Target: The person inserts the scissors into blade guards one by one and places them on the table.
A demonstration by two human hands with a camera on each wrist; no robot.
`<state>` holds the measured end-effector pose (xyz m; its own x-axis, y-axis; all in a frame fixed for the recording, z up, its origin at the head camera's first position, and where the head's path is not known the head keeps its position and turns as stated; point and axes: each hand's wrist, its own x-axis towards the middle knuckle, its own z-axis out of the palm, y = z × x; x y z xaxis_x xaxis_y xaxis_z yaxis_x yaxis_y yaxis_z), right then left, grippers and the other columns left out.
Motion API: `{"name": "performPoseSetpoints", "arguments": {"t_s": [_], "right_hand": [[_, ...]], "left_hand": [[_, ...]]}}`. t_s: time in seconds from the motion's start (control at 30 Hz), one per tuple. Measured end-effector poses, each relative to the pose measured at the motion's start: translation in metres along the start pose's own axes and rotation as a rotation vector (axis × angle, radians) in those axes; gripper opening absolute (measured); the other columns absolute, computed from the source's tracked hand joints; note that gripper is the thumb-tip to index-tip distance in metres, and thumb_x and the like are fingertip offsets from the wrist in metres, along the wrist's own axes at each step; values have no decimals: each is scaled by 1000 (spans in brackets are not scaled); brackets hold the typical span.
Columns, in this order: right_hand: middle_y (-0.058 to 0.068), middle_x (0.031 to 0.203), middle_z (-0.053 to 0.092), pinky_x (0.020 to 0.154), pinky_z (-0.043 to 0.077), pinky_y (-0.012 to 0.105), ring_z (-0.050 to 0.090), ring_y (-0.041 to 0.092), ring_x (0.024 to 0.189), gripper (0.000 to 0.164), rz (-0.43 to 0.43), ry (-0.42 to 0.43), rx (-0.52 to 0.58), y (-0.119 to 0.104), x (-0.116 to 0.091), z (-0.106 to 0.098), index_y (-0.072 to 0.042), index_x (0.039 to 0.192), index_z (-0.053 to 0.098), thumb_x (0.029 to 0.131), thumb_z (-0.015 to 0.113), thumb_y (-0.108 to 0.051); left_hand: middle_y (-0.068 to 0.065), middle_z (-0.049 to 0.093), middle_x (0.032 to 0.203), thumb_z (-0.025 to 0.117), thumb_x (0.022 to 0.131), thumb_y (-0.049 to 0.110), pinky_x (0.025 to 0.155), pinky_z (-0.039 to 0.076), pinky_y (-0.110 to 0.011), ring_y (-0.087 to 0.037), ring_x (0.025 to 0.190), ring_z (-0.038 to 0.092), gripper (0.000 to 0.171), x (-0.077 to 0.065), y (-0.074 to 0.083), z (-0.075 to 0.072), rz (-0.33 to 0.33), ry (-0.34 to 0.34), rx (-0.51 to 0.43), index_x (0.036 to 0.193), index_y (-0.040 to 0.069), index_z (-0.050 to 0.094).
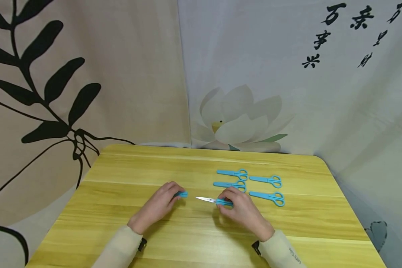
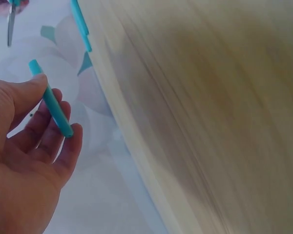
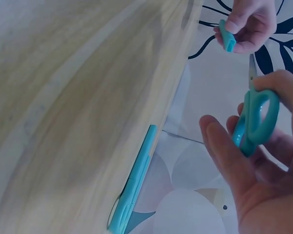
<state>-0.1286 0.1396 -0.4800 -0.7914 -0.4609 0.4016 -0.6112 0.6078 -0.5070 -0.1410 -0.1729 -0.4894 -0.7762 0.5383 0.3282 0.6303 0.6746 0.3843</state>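
Note:
My left hand (image 1: 160, 203) pinches a blue scissors cover (image 2: 53, 102) between thumb and fingers, its open end turned toward the right hand. Opposite it, my right hand (image 1: 239, 206) holds a small pair of scissors (image 3: 254, 114) by the blue handles. The bare, closed metal blades (image 1: 206, 199) point left at the cover, with a short gap between tip and cover. Both hands are held over the middle of the table. Part of the scissors' handles is hidden behind the right fingers in the head view.
Several more blue scissors lie on the wooden table (image 1: 120, 167) beyond the right hand, their blades in covers: a back left pair (image 1: 229, 173), a back right pair (image 1: 262, 179), a front left pair (image 1: 226, 184) and a front right pair (image 1: 266, 195). Printed cloth (image 1: 147, 74) hangs behind.

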Motion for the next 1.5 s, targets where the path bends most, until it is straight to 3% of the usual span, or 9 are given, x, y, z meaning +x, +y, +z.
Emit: {"name": "performPoseSetpoints", "arguments": {"t_s": [0.3,0.77,1.27,1.5], "right_hand": [[-4,101,68,72,59,25,66,9,83,15,-8,32,-28,-3,2,0,-15,94,75,82,84,-13],[-3,103,68,73,59,28,67,12,85,15,4,12,-77,-7,6,0,-14,95,76,83,85,-14],[0,105,69,70,59,27,68,11,83,19,-52,13,-129,-10,10,-1,-13,96,77,83,89,-20],[2,108,70,68,59,26,71,17,88,24,-78,11,-134,-12,12,-1,-8,103,79,83,89,-19]], "left_hand": [[-1,65,111,75,94,3,87,58,-33,-16,101,62,21,4,17,-1,-12,22,-24,115,5,70],[0,64,110,77,93,5,84,57,-32,-15,99,61,21,9,25,-3,1,42,-12,113,7,73],[2,64,110,78,93,7,86,57,-33,-14,100,60,18,17,36,3,0,39,-17,111,9,74],[2,64,111,77,94,8,86,56,-33,-15,100,60,18,20,39,7,30,51,-13,111,10,73]]}}
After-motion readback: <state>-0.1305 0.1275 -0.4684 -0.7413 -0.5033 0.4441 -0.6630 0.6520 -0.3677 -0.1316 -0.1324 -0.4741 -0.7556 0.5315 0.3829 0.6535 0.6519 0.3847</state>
